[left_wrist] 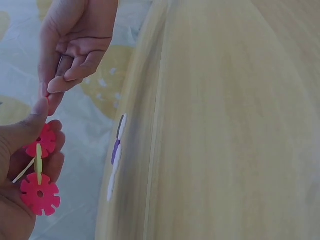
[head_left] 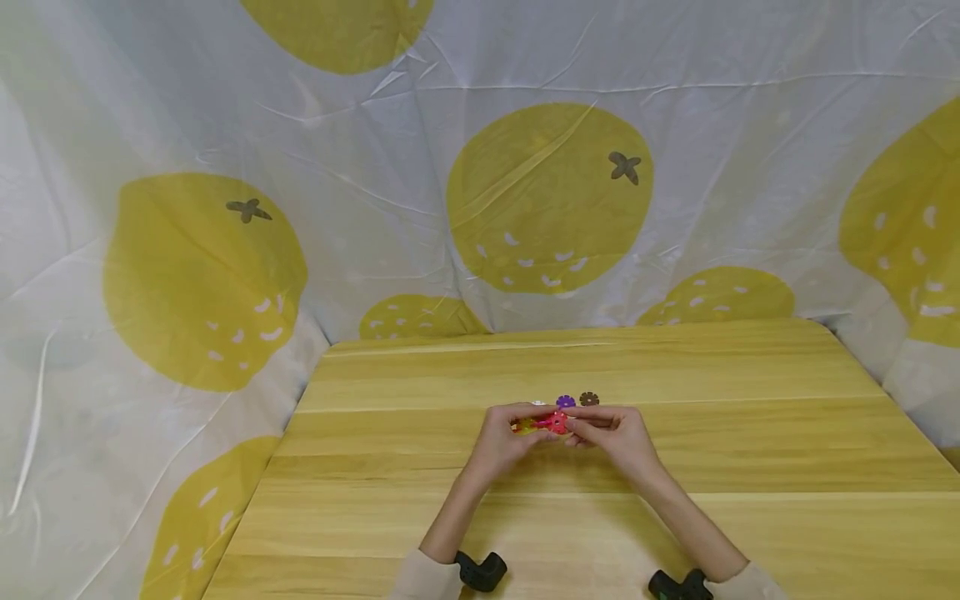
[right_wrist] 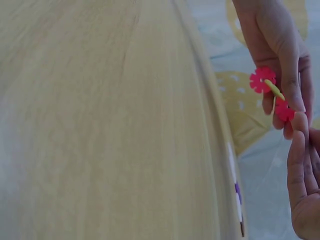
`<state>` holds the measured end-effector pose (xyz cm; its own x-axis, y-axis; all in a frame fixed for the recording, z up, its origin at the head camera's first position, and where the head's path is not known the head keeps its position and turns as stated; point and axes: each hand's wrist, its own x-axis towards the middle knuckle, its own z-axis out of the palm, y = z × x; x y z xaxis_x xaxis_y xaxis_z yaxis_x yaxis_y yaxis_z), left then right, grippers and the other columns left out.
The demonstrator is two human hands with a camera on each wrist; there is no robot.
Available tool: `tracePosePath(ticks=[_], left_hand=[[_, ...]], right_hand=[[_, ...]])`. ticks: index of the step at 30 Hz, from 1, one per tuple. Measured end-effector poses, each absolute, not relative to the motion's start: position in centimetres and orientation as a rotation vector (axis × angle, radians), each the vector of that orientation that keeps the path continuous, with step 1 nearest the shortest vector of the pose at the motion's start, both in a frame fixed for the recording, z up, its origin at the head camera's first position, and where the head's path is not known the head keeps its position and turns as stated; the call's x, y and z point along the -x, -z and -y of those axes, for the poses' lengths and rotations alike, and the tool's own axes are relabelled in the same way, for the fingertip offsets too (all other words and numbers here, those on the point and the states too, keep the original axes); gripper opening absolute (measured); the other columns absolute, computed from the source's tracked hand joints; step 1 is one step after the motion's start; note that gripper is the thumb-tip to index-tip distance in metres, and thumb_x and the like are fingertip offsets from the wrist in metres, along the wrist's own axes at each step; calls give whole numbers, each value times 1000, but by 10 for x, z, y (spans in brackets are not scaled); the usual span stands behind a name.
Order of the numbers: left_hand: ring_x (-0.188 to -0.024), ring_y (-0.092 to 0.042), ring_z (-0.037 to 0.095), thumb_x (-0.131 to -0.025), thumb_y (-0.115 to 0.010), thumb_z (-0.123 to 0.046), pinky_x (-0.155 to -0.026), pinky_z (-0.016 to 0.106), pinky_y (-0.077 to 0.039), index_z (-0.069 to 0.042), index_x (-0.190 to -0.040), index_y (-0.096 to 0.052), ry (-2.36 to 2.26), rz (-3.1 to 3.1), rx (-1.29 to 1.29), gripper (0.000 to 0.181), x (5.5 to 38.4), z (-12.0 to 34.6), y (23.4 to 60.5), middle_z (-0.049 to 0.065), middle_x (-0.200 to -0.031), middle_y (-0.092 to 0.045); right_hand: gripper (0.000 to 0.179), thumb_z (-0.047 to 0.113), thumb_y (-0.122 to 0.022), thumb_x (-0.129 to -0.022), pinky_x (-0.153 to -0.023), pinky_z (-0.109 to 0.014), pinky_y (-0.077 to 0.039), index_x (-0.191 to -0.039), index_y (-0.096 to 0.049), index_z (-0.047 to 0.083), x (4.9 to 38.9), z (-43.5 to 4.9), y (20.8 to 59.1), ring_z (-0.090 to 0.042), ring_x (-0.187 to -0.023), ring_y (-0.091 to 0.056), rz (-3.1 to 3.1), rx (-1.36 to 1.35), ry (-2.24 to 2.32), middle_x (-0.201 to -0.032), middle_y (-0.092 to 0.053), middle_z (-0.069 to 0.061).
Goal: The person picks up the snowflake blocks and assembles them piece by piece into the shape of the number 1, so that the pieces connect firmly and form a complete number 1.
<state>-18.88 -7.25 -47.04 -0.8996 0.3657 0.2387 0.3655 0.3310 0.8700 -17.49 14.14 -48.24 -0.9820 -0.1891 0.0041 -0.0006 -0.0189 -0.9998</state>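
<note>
Interlocking plastic snowflake discs, pink and yellow, are joined in a short chain between the two hands. My left hand (head_left: 501,437) holds this chain, its thumb pressing a pink disc (left_wrist: 46,141) against the fingers. A yellow disc (left_wrist: 39,164), seen edge-on, links it to another pink disc (left_wrist: 40,195) nearer the palm. From the other side my right hand (head_left: 626,437) pinches the chain's end by the front pink disc (head_left: 557,422), thumb and fingertips meeting the left thumb. Whatever lies between the touching fingertips is mostly hidden.
Just beyond the hands on the wooden table (head_left: 420,467) lie a white disc (head_left: 538,403), partly hidden, a purple disc (head_left: 566,402) and a brown disc (head_left: 589,399). A lemon-patterned cloth (head_left: 375,208) hangs behind the table's far edge.
</note>
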Motion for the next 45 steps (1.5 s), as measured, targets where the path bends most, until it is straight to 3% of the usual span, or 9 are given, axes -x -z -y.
tracePosePath(ticks=[5, 13, 17, 25, 40, 45], left_hand=[[-105, -76, 27, -85, -83, -8, -89, 29, -61, -4, -115, -79, -1716, -2574, -689, 31, 189, 71, 471, 13, -111, -79], [-105, -75, 25, -83, -87, -12, -88, 31, -60, -7, -109, -82, -1711, -2658, -534, 27, 193, 81, 473, 11, -108, -80], [-105, -74, 24, -83, -88, -12, -87, 29, -59, -9, -109, -82, -1701, -2663, -472, 27, 194, 88, 475, 9, -108, -80], [-102, -73, 22, -83, -88, -13, -80, 23, -57, -9, -110, -82, -1688, -2668, -444, 28, 195, 94, 478, 9, -108, -80], [-113, -72, 23, -86, -86, -15, -95, 30, -57, -7, -114, -80, -1665, -2634, -462, 30, 194, 93, 479, 9, -114, -79], [-109, -72, 23, -84, -88, -17, -91, 26, -57, -5, -113, -80, -1654, -2635, -458, 33, 193, 92, 481, 9, -113, -79]], right_hand=[[35, 10, -71, -98, -77, -40, -64, -125, -68, -13, 177, -143, 484, -14, -76, -78, -2107, 239, 2111, -92, -81, -8], [37, 7, -68, -99, -84, -40, -63, -129, -63, -15, 186, -156, 483, -29, -90, -79, -2114, 135, 2066, -114, -74, -28], [38, 9, -72, -97, -80, -34, -63, -128, -66, -12, 190, -163, 484, -24, -90, -78, -2184, 22, 1980, -122, -73, -26], [33, 3, -72, -95, -69, -32, -63, -126, -68, -10, 196, -171, 489, -18, -80, -74, -2220, -45, 1846, -104, -78, -21], [35, 5, -80, -89, -50, -23, -52, -121, -73, -4, 215, -163, 501, -12, -56, -64, -2395, -24, 1679, -74, -73, -7], [30, 2, -81, -87, -49, -24, -51, -116, -75, -4, 215, -161, 501, -12, -53, -61, -2463, 1, 1621, -70, -70, -7]])
